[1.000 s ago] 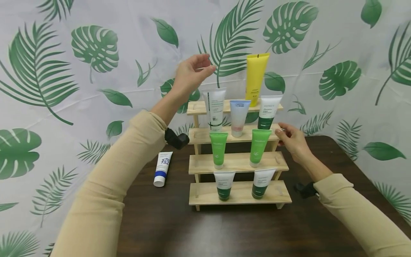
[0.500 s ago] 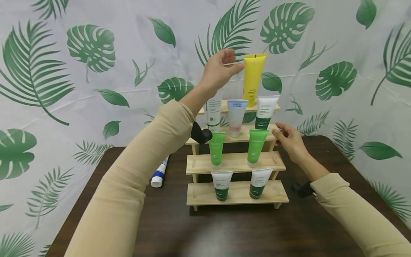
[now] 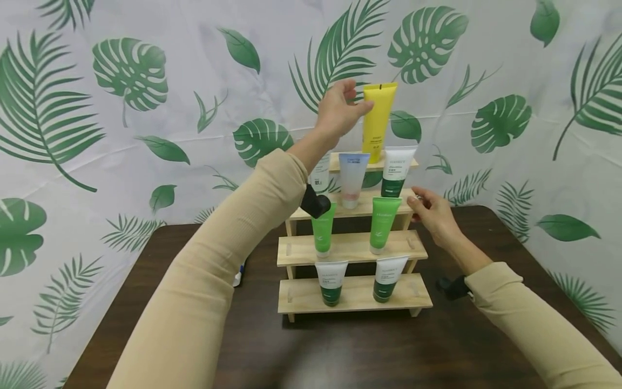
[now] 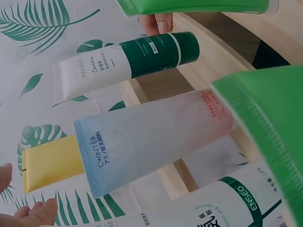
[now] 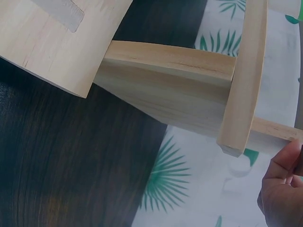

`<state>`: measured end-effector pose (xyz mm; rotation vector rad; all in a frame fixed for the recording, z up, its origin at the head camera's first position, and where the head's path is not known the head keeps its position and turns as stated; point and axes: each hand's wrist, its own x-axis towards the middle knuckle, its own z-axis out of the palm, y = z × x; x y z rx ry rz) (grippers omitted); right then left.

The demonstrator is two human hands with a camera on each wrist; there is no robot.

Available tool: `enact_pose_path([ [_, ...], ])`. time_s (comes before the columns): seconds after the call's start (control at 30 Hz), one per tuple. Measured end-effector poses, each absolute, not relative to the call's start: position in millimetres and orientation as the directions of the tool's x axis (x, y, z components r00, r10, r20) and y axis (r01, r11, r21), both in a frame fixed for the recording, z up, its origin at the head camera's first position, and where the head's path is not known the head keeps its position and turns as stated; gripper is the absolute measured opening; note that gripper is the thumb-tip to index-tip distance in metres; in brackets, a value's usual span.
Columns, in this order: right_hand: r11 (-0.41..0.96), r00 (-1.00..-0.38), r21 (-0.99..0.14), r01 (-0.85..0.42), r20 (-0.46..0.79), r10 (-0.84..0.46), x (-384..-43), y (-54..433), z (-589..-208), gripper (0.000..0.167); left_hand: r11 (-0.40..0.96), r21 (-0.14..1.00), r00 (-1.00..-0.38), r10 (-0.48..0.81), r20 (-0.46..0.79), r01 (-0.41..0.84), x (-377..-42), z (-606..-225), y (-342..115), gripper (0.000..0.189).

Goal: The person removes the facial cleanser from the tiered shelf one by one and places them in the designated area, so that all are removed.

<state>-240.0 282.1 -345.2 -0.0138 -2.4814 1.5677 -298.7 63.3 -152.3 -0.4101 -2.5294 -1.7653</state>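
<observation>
My left hand (image 3: pixel 340 111) is raised at the yellow tube (image 3: pixel 378 121), which stands on the top step of a wooden tiered stand (image 3: pixel 350 305). Its thumb overlaps the tube's left edge in the head view. In the left wrist view the fingers are spread around the tube's sealed end, with a gap showing. My right hand (image 3: pixel 434 216) holds the right end of the stand's second-highest step, thumb in front. On that step stand a blue-pink tube (image 3: pixel 353 181), a white-green tube (image 3: pixel 396 170) and a white tube (image 4: pixel 227 203), partly hidden by my left arm.
Two bright green tubes (image 3: pixel 385 221) stand on the step below, and two small white-green tubes (image 3: pixel 332 283) on the lowest. A white-and-blue tube (image 3: pixel 238 278) lies on the dark table (image 3: pixel 262 346), mostly behind my left sleeve. A leaf-patterned cloth (image 3: pixel 194 65) hangs behind.
My left hand has moved right, from above the white tube to the yellow tube. My right hand stays at the stand. The view has shifted slightly.
</observation>
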Motion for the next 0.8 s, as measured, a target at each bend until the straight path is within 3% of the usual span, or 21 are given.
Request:
enact_pose_path([
  [0.8,0.397,-0.978,-0.909,-0.122,0.179,0.108,-237,283,-345,0.056,0.359,0.917,-0.982,0.132,0.133,0.172,-305,-153,89,0.059],
])
